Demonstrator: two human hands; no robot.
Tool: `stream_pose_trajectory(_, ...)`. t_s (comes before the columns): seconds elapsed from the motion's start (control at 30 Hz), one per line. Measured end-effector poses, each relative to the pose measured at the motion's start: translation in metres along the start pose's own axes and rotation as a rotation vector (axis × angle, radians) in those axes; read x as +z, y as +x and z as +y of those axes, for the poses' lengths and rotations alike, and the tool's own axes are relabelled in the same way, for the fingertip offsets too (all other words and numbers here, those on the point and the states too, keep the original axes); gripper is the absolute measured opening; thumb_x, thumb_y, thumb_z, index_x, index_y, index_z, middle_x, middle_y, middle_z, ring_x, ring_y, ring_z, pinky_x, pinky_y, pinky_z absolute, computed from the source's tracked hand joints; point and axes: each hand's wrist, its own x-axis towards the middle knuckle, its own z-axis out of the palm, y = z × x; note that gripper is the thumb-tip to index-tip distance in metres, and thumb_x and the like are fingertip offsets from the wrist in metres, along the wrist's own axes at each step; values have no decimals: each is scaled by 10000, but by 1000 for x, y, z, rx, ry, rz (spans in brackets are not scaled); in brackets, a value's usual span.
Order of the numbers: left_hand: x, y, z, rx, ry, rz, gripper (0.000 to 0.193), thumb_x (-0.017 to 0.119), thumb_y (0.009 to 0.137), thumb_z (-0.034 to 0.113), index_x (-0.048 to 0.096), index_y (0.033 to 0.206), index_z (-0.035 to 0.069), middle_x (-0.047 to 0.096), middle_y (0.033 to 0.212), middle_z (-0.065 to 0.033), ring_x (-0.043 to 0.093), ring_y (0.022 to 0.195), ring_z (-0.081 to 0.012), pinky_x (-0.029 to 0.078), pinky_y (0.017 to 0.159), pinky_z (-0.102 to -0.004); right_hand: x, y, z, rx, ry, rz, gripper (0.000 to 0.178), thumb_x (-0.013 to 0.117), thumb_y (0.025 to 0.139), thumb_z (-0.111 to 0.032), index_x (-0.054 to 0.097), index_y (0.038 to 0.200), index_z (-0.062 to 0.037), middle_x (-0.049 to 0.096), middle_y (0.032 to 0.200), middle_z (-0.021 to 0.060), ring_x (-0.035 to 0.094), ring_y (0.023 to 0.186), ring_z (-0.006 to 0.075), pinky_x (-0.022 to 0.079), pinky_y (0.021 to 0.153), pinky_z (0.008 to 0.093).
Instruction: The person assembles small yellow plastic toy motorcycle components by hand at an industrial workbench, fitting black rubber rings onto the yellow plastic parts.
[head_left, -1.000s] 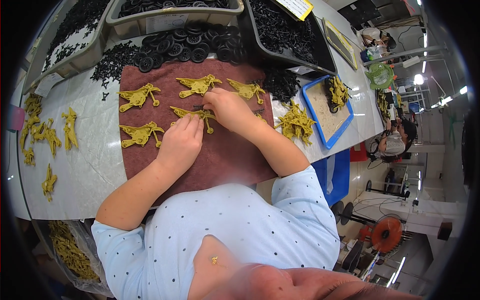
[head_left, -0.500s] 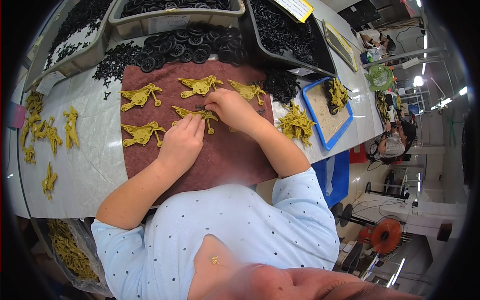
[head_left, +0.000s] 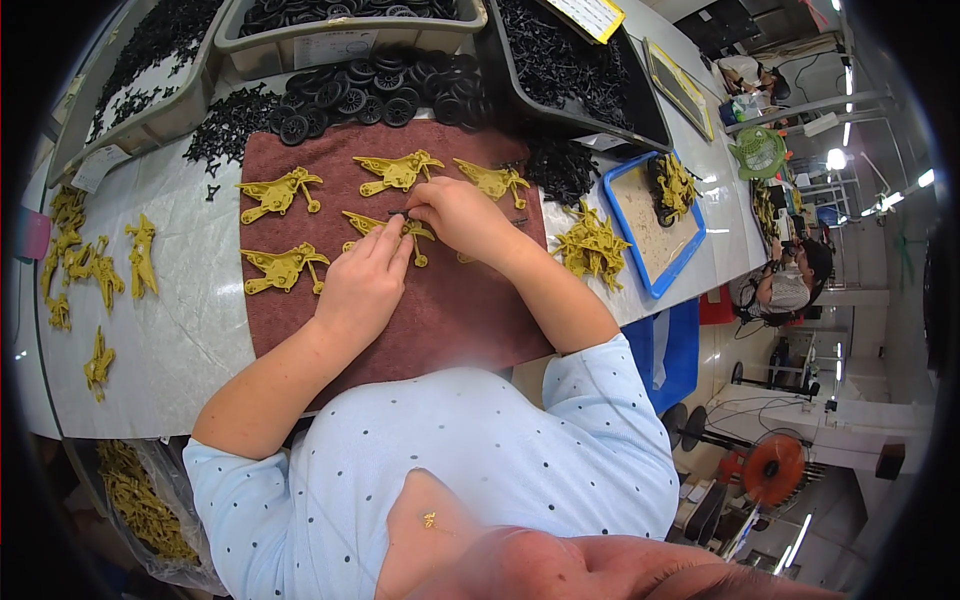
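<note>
My left hand [head_left: 365, 278] presses its close-set fingers onto a yellow plastic toy frame [head_left: 420, 232], which lies on a brown-red towel [head_left: 440, 335]. Against the fingertips of that hand, my right hand [head_left: 455, 213] pinches a small dark part [head_left: 397, 212] at the frame's upper edge; the fingers cover most of it. More frames of the same shape lie around: one at the upper left [head_left: 280, 194], one at the lower left [head_left: 286, 268], one above my hands [head_left: 398, 171] and one at the upper right [head_left: 492, 180]. Another is mostly hidden beneath my right wrist.
Black toy wheels [head_left: 370, 95] are heaped behind the towel, before a grey bin [head_left: 350, 45]. A black bin [head_left: 600, 110] of small black parts stands far right. Right of the towel are a yellow pile [head_left: 592, 248] and a blue-rimmed tray [head_left: 640, 235]. Loose yellow parts [head_left: 95, 265] lie left.
My fingertips have drawn slightly closer together around the small dark part on the frame. Otherwise both arms keep their place.
</note>
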Motion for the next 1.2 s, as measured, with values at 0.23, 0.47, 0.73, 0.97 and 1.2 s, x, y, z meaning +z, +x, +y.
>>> stream_pose_trajectory(0.23, 2, 0, -1, 33, 63, -23, 344, 571, 731, 85, 621, 1049, -37, 603, 1135, -168, 611, 983, -250, 508, 813, -309, 1, -3, -1, 10, 11, 29, 118, 592, 845, -155, 637, 893, -57, 620, 868, 123, 606, 852, 310, 487, 739, 411)
stream_pose_trajectory(0.47, 1, 1, -1, 32, 64, -16, 340, 570, 732, 89, 623, 1044, -34, 612, 1121, -161, 610, 975, -244, 508, 805, -308, 1, -4, -3, 9, 36, 38, 108, 591, 843, -141, 631, 893, -53, 616, 874, 128, 600, 855, 316, 484, 743, 409)
stream_pose_trajectory(0.73, 2, 1, -2, 41, 72, -17, 338, 574, 732, 86, 625, 1045, -34, 613, 1117, -158, 610, 971, -243, 510, 801, -310, 2, -5, -2, 4, 57, 45, 107, 587, 844, -127, 626, 897, -44, 612, 874, 136, 596, 855, 321, 483, 742, 407)
stream_pose_trajectory(0.97, 7, -3, -4, 15, 66, -39, 434, 652, 682, 88, 617, 1109, 18, 602, 1170, -127, 605, 1022, -253, 515, 801, -328, 2, -5, -1, -14, 78, 55, 104, 592, 841, -124, 626, 892, -40, 609, 873, 136, 595, 850, 323, 482, 740, 406)
stream_pose_trajectory(1.2, 6, -3, -3, 14, 67, -38, 435, 649, 679, 86, 617, 1107, 16, 603, 1167, -125, 604, 1019, -249, 512, 807, -330, 5, -6, 0, -24, 78, 67, 95, 593, 840, -117, 626, 889, -42, 606, 867, 135, 593, 844, 323, 481, 733, 403)
